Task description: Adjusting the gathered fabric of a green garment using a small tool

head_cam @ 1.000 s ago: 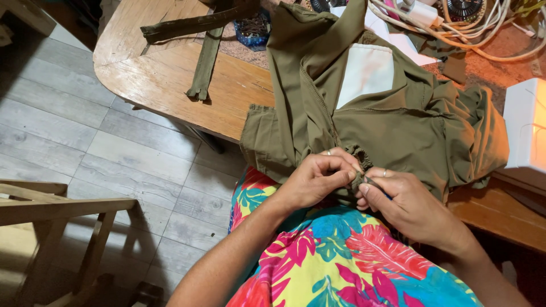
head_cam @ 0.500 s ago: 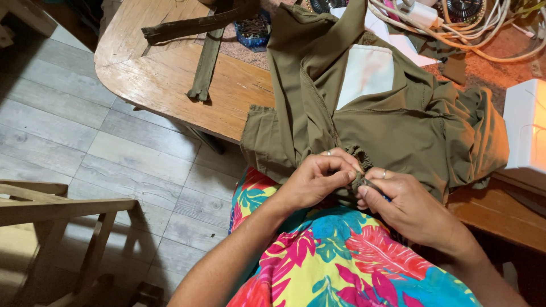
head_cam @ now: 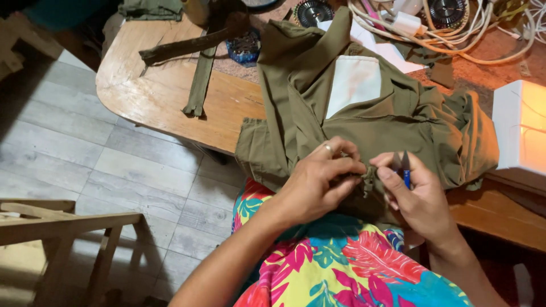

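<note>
Both hands on olive-green fabric garment | left hand pinches hem seam | right hand grasps small blue-handled tool beside seam | step: seam picking, I'd guess | next: steady blade, taut cloth

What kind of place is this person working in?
Probably a home sewing or tailoring corner: an olive garment lies on a wooden table, loose fabric strips beside it, and what looks like a white sewing machine at the right.

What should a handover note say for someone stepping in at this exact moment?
Left hand: pinching a bunched fold of the olive garment.
Right hand: holding a small blue-handled tool at the same fold.
The garment hangs from the wooden table onto the lap.
Loose olive strips lie on the table.
Done: fold gathered between both hands.
Left: work at the fold; how far along, cannot tell.
</note>
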